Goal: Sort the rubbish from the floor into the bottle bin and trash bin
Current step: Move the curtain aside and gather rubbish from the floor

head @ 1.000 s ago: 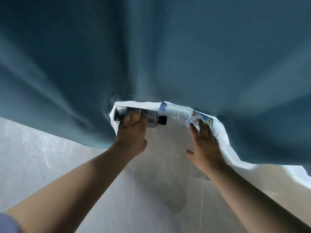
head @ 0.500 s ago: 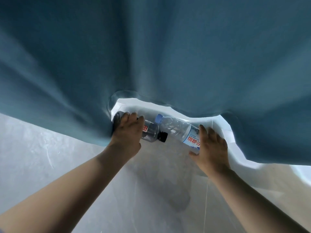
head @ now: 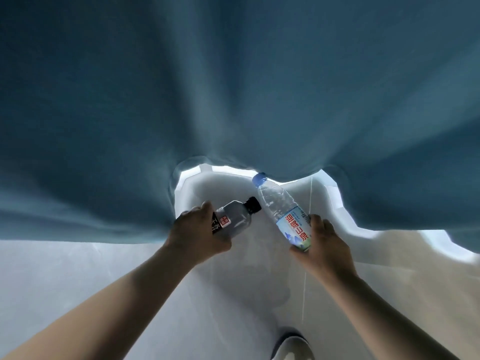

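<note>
- While crouched low at the hem of the teal curtain (head: 233,100), got a bottle in each hand, so done with the pickup for these two, by the look of it.
- Gripping with the left hand (head: 197,235): fingers curled round the body of the black-capped bottle (head: 233,219), right over its dark label, cap pointing away and to the right.
- Gripping with the right hand (head: 324,245): fingers wrapped round the bottom end of the blue-capped bottle (head: 280,211), over the white-and-blue label.
- Blue cap tucked right at the curtain's edge, maybe touching it, can't tell.
- Black cap just beside the clear shoulder of the other one. Touching or not? Too close to call.
- Both seemingly lifted off the pale floor (head: 78,268), though hard to be sure from this angle.
- No bottle bin or trash bin anywhere in view, so zero sign of anything sorted. Calling it grabbed but not binned, early-to-middle at best.
- Left to do, probably: stand up, carry both to the bottle bin, drop them in, then hunt for more rubbish.
- No other litter visible on the floor, but plenty hidden behind that curtain.
- Also spotted: toe of a shoe (head: 293,344) at the bottom edge.
</note>
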### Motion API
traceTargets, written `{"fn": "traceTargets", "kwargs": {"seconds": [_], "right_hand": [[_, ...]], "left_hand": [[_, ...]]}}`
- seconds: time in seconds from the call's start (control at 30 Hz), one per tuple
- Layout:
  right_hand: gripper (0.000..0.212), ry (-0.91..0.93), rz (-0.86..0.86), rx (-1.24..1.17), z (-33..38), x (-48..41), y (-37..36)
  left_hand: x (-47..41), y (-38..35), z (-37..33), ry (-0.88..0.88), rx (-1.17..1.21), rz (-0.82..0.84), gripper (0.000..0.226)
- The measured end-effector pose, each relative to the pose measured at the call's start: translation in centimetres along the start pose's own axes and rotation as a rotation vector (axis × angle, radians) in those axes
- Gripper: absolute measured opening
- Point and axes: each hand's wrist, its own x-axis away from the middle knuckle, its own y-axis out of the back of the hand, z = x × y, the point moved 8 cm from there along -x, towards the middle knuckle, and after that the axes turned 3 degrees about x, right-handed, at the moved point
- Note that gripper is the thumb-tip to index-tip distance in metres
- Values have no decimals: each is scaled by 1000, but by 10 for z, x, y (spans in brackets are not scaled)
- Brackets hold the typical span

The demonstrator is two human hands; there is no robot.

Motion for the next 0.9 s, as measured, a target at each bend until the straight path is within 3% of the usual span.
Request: {"fn": "traceTargets", "kwargs": {"seconds": [0.17, 0.5, 0.9], "right_hand": [[60, -56, 45, -64, 6, 67, 60], [40, -252, 57, -352, 14, 232, 239], [45, -466, -131, -548, -5, 393, 475]], "left_hand": [[72, 45, -34, 101, 216, 140, 43], [213, 180, -128, 229, 248, 272, 37], [336, 369, -289, 63, 201, 319, 38]]}}
